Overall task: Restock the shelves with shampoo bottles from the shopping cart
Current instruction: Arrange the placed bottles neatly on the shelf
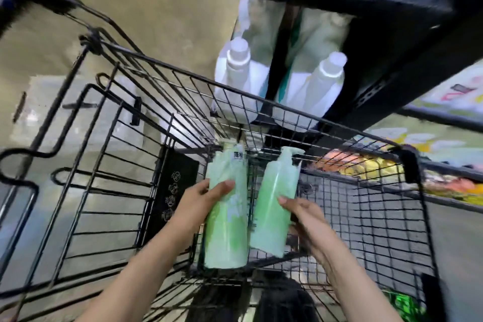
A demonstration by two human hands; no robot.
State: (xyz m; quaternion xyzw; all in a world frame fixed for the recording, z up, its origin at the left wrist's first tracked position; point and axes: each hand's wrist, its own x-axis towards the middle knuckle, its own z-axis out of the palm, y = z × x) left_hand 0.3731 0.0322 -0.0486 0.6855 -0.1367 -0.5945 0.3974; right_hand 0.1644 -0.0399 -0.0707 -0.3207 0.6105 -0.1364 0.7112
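While both hands reach into it, a black wire shopping cart (366,191) surrounds two green shampoo bottles. Beyond the hands, black shelves (379,42) hold two white bottles (243,78). Left hand (206,196) grasps the left green bottle (227,217) at mid-body; right hand (300,212) grasps the right green pump bottle (274,201), both upright inside the cart basket, side by side.

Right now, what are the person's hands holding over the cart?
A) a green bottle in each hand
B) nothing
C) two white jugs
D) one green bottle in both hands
A: the left hand grips one green bottle and the right hand grips another green bottle.
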